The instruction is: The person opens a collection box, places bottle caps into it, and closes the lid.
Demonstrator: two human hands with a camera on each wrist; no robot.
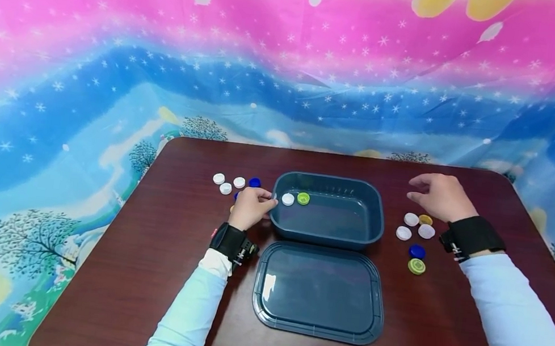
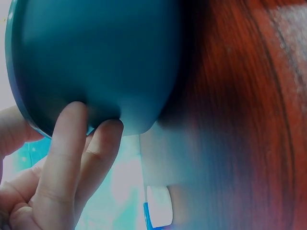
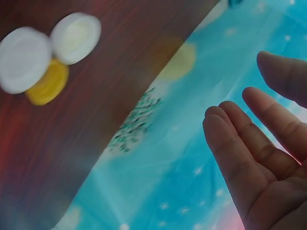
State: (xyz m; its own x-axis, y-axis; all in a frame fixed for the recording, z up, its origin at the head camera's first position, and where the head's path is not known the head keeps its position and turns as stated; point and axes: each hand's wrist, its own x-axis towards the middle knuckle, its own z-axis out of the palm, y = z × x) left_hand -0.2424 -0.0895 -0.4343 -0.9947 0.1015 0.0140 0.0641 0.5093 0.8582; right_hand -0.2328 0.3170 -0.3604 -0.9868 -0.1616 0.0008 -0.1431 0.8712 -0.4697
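Observation:
My left hand grips the left side of a dark grey plastic box, its thumb over the rim and its fingers against the outer wall. Inside the box, near that end, lie a white bottle cap and a green bottle cap. To the right, my right hand hovers above the table with loosely bent fingers and nothing in them. Below it sit white caps, a yellow cap, a blue cap and another green cap.
The box's grey lid lies flat on the brown table, just in front of the box. Left of the box are white caps and a blue cap, others partly hidden by the left hand. A patterned cloth hangs behind the table.

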